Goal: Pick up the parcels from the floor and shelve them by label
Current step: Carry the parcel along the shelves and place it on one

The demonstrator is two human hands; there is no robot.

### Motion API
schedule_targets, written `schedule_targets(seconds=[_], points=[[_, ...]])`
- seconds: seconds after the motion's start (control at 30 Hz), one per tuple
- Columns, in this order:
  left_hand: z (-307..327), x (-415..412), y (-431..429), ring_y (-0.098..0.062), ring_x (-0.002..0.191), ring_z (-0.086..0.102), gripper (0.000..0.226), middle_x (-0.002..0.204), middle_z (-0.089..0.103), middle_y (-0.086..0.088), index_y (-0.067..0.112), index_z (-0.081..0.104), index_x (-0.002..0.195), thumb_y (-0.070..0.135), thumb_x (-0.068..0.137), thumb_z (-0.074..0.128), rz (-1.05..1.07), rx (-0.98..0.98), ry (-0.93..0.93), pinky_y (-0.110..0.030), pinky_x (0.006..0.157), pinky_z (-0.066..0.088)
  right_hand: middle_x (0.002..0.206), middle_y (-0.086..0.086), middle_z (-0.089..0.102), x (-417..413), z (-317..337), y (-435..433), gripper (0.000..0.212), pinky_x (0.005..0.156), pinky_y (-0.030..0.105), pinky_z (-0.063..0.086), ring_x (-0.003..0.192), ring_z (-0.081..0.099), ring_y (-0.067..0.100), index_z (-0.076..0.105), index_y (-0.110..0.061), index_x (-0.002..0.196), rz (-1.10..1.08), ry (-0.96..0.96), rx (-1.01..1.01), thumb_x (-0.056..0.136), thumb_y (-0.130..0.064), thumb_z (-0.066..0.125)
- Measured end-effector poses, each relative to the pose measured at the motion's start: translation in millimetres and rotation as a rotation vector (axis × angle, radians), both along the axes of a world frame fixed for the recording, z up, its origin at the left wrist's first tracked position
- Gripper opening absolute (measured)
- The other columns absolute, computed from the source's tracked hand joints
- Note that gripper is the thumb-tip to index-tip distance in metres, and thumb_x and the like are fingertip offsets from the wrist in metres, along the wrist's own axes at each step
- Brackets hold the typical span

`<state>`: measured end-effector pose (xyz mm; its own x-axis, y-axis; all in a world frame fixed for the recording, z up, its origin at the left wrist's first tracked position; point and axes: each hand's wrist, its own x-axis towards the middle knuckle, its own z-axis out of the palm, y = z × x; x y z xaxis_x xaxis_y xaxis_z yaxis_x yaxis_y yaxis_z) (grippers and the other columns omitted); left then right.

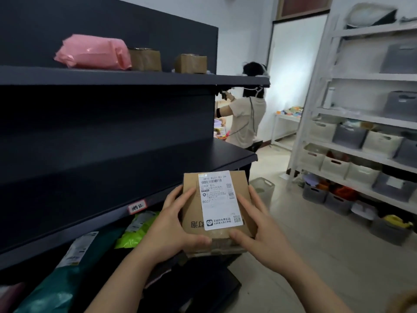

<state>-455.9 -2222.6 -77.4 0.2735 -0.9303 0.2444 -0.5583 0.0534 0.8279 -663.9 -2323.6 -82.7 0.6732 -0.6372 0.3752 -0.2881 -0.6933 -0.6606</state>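
Observation:
I hold a small brown cardboard parcel [191, 213] in front of me with both hands, its white shipping label [220, 199] facing up. My left hand [171, 227] grips its left side and near edge. My right hand [259, 231] grips its right side, thumb on the near edge. The dark shelf unit [112, 159] stands to my left, with a small tag [137, 207] on one shelf edge. A pink bag parcel [92, 51] and two small brown boxes [145, 59] [190, 63] sit on the top shelf. Green [137, 229] and teal [54, 288] bag parcels lie on the lowest shelf.
Another person [244, 114] stands at the far end of the dark shelves. White racks [361, 109] with grey and white bins line the right side. A pale bin [262, 188] stands on the tiled floor just beyond the parcel.

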Motion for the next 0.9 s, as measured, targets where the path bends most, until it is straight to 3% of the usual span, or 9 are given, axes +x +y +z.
schedule_targets(seconds=[0.1,0.2,0.3,0.57,0.8,0.9], points=[[15,-1,-12,0.004,0.129,0.027,0.117,0.149,0.007,0.032,0.044,0.025,0.145,0.035,0.05,0.092,0.072,-0.016,-0.001,-0.01,0.09,0.032,0.152,-0.029,-0.014,6,16,-28,0.078,0.107,0.023,0.022,0.14,0.003,-0.008,0.01,-0.067,0.13,0.077,0.0,-0.036,0.083,-0.041,0.066],[29,1,-19,0.002,0.131,0.028,0.117,0.148,0.009,0.032,0.043,0.027,0.145,0.034,0.049,0.093,0.151,-0.053,-0.002,-0.012,0.095,0.034,0.151,-0.03,-0.012,16,33,-47,0.078,0.104,0.021,0.022,0.14,-0.003,-0.009,0.01,-0.068,0.129,0.175,-0.022,-0.048,0.084,-0.037,0.066],[47,7,-20,-0.001,0.132,0.029,0.118,0.149,0.01,0.029,0.041,0.028,0.146,0.035,0.047,0.093,0.223,-0.077,-0.031,-0.027,0.105,0.038,0.151,-0.031,-0.009,30,50,-60,0.076,0.102,0.019,0.021,0.139,-0.004,-0.011,0.012,-0.07,0.124,0.26,-0.06,-0.057,0.084,-0.036,0.066],[72,37,-18,-0.003,0.129,0.03,0.116,0.149,0.011,0.028,0.042,0.028,0.145,0.032,0.049,0.093,0.35,-0.096,-0.049,-0.022,0.093,0.045,0.154,-0.025,-0.007,82,76,-84,0.077,0.102,0.022,0.025,0.131,0.005,-0.016,0.015,-0.062,0.132,0.392,-0.071,-0.033,0.084,-0.033,0.067],[85,83,-18,-0.009,0.132,0.035,0.118,0.151,0.017,0.021,0.041,0.031,0.144,0.038,0.045,0.094,0.423,-0.048,-0.067,-0.031,0.101,0.044,0.157,-0.017,0.001,137,85,-97,0.077,0.107,0.024,0.025,0.132,0.007,-0.015,0.025,-0.043,0.144,0.46,-0.075,-0.007,0.082,-0.032,0.069],[94,104,-18,-0.013,0.131,0.036,0.115,0.15,0.022,0.014,0.036,0.032,0.145,0.035,0.048,0.093,0.439,-0.038,-0.056,-0.026,0.097,0.042,0.157,-0.015,0.003,162,90,-103,0.076,0.111,0.032,0.029,0.133,0.01,-0.01,0.027,-0.04,0.144,0.478,-0.078,0.033,0.081,-0.034,0.07]])
